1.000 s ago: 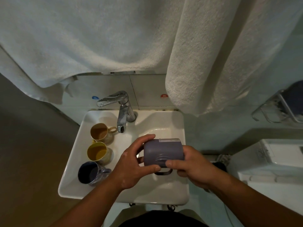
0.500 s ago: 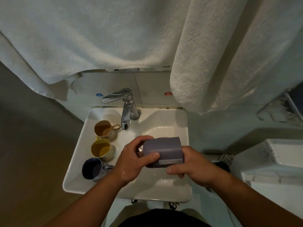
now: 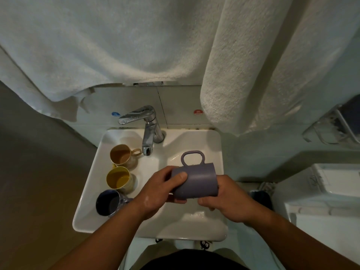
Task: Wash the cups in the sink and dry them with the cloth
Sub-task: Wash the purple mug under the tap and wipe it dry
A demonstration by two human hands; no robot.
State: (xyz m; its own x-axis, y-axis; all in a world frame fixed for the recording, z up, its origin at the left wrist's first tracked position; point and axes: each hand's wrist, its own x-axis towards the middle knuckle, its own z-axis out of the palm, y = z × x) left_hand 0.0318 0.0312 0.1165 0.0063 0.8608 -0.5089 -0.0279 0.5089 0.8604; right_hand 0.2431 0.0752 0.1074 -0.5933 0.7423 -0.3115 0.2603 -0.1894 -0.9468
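Observation:
A purple cup [image 3: 196,182] lies on its side over the white sink [image 3: 91,172], its handle pointing away from me toward the wall. My left hand [image 3: 161,190] grips its left end with the thumb on top. My right hand [image 3: 228,197] holds its right end from below. Three more cups stand on the sink's left ledge: a tan cup [image 3: 120,155] at the back, a yellow cup [image 3: 118,178] in the middle, a dark blue cup [image 3: 108,202] nearest me. White towels [image 3: 116,45] hang above the sink.
A chrome tap [image 3: 148,131] stands at the back of the sink, no water running from it. A second thick towel [image 3: 263,65] hangs at the right. A wall rack [image 3: 331,127] and a white appliance [image 3: 327,191] are at the right.
Both hands have turned the purple cup around its long axis: the handle went from below, facing me, to the top, pointing at the wall. The view shifted slightly.

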